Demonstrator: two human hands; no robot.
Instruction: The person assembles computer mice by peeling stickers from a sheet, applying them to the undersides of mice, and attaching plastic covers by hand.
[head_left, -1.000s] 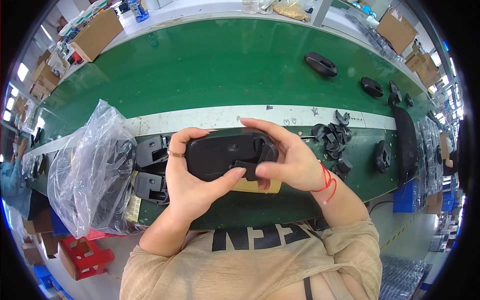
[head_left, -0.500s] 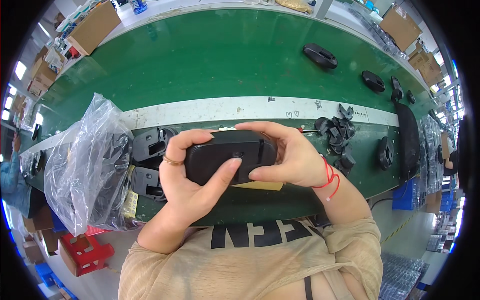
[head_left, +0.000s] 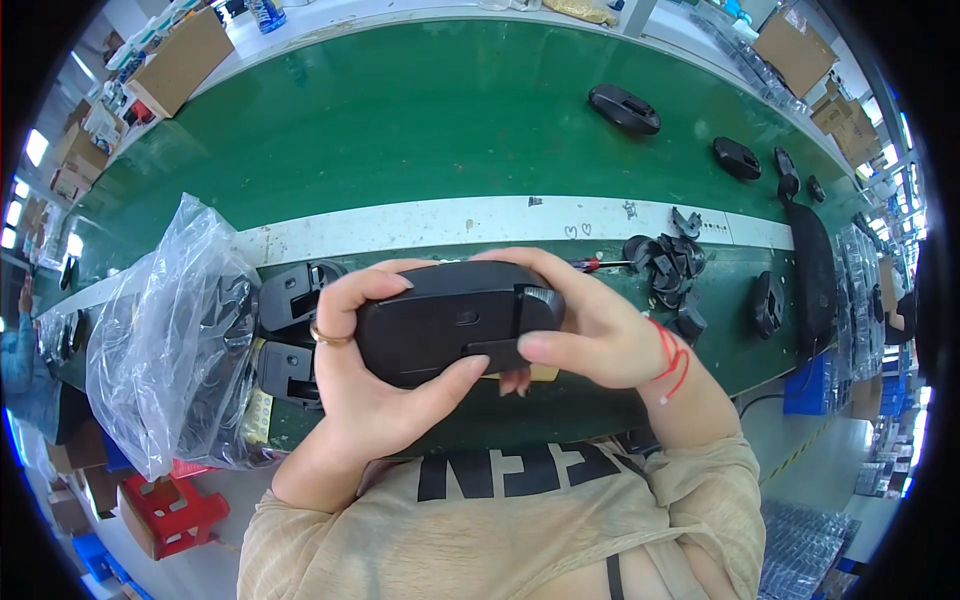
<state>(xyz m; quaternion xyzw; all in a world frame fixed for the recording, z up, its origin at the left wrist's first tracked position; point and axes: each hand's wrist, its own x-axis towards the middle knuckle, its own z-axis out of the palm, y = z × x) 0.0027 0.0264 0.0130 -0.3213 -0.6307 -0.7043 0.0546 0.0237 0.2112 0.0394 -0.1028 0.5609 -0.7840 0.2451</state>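
Observation:
Both my hands hold a black rounded plastic housing point(head_left: 425, 330) above the bench, with a small oval hole in its upward face. My left hand point(head_left: 365, 390) wraps the left end, its thumb lying along the near edge. On the right end, my right hand point(head_left: 610, 335) grips with its thumb pressed beside a dark slot and a shiny corner piece. Some fingertips show beneath the housing; the rest of its underside is hidden. Beyond my right hand lies a screwdriver point(head_left: 605, 265), next to a pile of curved black parts point(head_left: 675, 268).
Two dark housings point(head_left: 285, 370) and a clear plastic bag point(head_left: 165, 350) of black parts are at left. Past a white rail point(head_left: 400, 225), several black pieces, including a long housing point(head_left: 625, 108), sit on a green surface point(head_left: 420, 120). A red stool point(head_left: 175, 515) stands lower left.
The housing has tilted and turned a little in my hands, showing the shiny corner piece. My left thumb has slid from near the hole to the near edge. Fingertips now show underneath.

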